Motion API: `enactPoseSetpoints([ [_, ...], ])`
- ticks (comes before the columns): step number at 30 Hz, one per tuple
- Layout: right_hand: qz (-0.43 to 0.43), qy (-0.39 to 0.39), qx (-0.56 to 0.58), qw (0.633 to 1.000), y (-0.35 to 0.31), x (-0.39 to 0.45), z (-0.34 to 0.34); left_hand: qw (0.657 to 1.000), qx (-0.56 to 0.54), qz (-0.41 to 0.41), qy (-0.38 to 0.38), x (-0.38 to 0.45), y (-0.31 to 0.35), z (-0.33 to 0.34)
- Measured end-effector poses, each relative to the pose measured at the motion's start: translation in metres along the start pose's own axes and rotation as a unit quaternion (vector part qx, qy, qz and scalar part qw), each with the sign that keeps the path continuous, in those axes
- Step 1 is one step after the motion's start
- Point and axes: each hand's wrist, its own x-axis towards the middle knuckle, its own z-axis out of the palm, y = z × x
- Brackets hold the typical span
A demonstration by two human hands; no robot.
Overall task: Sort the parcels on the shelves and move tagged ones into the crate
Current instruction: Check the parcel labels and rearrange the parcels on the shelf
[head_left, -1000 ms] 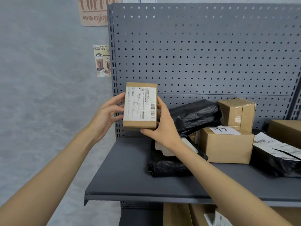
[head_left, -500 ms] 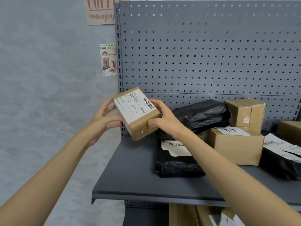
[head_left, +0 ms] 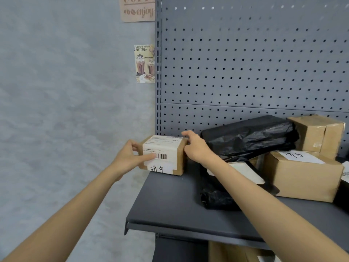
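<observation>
At shelf's (head_left: 170, 201) left rear, both hands, left (head_left: 130, 157) and right (head_left: 196, 148), grip the labelled box (head_left: 162, 155); I should seat it flat, barcode forward.

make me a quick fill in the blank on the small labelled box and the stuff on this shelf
1. The small box sits at the shelf's ____ end.
2. The left hand's thumb lies beside the label's ____.
3. The bag beside the right hand is ____ in colour.

Missing words: left; barcode; black
</observation>
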Motion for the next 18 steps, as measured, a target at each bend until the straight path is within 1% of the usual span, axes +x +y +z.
enactPoseSetpoints([
  [2, 0.012, -0.033, -0.015, 0.999, 0.000, 0.003, 0.002, 1.000, 0.020, 0.010, 0.004, 0.003, -0.001, 0.006],
  [7, 0.036, -0.012, 0.046, 0.998, 0.002, 0.011, -0.003, 0.999, 0.045, 0.027, 0.014, 0.016, 0.001, 0.022],
  [12, 0.047, -0.014, 0.061, 0.997, 0.004, 0.014, -0.007, 0.996, 0.071, 0.043, 0.029, 0.025, 0.002, 0.042],
  [16, 0.046, -0.023, 0.063, 0.997, 0.004, 0.012, -0.006, 0.997, 0.075, 0.030, 0.013, 0.030, 0.001, 0.043],
  [18, 0.037, -0.023, 0.071, 0.997, 0.003, 0.010, -0.006, 0.996, 0.078, 0.038, -0.002, 0.029, 0.002, 0.042],
])
